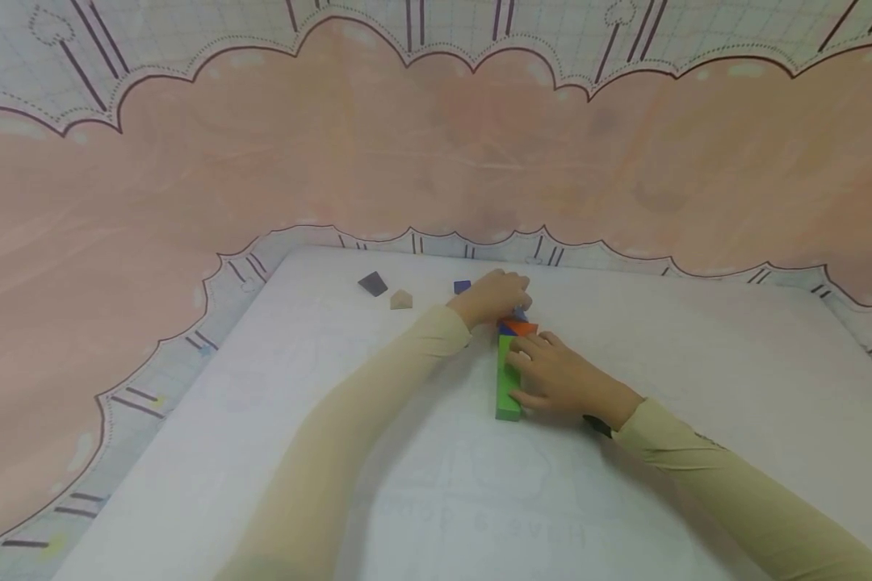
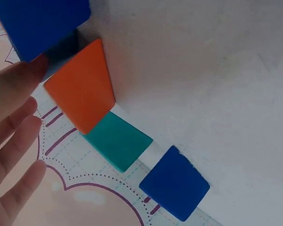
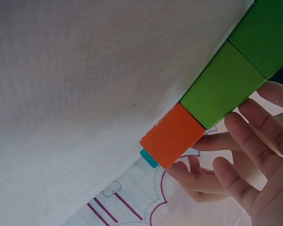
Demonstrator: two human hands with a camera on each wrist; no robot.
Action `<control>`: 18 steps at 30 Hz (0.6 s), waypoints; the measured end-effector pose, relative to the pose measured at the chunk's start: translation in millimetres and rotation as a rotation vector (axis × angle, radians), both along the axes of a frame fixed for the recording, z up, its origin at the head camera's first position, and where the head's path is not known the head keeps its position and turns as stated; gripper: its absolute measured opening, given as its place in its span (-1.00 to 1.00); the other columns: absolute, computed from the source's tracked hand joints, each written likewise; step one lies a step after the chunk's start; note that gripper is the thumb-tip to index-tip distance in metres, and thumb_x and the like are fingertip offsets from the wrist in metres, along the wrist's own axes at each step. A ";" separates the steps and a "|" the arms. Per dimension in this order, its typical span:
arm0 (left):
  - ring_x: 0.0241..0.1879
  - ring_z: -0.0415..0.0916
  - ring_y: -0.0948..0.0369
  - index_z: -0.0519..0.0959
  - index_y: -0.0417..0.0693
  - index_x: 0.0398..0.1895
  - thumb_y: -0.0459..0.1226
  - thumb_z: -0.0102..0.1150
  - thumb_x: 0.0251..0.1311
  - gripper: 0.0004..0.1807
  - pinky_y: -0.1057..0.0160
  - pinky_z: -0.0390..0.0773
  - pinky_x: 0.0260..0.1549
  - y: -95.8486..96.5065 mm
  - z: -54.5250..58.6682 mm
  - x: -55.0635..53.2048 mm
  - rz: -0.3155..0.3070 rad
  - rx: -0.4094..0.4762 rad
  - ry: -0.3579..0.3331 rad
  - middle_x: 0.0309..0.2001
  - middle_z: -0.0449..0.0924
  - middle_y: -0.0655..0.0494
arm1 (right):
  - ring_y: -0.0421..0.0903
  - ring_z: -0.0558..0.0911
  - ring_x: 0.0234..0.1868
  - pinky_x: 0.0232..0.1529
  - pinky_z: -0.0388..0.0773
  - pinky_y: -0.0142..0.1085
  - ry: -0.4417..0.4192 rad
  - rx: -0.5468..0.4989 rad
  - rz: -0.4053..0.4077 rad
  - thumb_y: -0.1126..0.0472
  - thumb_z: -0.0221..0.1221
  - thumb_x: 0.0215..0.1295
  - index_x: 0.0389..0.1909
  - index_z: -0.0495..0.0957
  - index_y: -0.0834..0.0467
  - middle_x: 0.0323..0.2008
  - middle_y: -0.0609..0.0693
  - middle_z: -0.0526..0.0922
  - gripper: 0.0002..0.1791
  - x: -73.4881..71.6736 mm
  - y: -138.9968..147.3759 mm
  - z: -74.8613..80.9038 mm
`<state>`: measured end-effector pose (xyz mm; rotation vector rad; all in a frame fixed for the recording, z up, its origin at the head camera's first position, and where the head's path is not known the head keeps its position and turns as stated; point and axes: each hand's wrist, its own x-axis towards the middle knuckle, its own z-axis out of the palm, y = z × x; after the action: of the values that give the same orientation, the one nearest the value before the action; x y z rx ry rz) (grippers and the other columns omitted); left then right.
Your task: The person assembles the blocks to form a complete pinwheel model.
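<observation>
In the head view, my left hand reaches over the far end of a row of blocks. An orange block and a small blue part show beside it. In the left wrist view, a fingertip touches a blue block, and the other fingers extend loosely past an orange block. My right hand rests along the right side of a long green block. Its fingertips touch light green and dark green faces in the right wrist view. An orange face adjoins the light green one.
A dark grey block, a tan block and a blue block lie toward the white table's back edge. Part of a dark piece shows beneath the right wrist. Patterned cloth rises behind the table.
</observation>
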<state>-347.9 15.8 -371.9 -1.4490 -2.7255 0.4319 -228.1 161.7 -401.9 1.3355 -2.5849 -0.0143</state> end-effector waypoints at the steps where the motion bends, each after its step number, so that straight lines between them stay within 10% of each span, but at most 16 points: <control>1: -0.06 0.47 0.22 0.59 0.17 -0.02 -0.30 0.12 0.22 -0.71 0.28 0.46 0.01 0.2 -0.1 0.2 0.002 -0.003 0.007 -0.05 0.55 0.17 | -0.04 0.48 -0.05 0.04 0.44 -0.03 0.003 -0.001 0.002 -0.11 0.16 0.18 -0.08 0.45 0.15 -0.10 0.05 0.50 -0.54 -0.2 0.1 -0.2; 18: 0.01 0.45 0.16 0.58 0.10 -0.01 -0.07 0.06 0.28 -0.72 0.17 0.41 0.13 6.7 -2.4 1.8 0.076 0.050 0.004 -0.01 0.56 0.12 | -0.05 0.46 -0.08 0.02 0.42 -0.06 -0.011 -0.009 0.001 -0.11 0.16 0.18 -0.10 0.44 0.14 -0.13 0.04 0.49 -0.56 1.1 -0.7 1.2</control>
<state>-346.1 22.5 -374.3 -1.3359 -2.7739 0.3654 -227.1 161.0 -400.7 1.3380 -2.5907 0.0047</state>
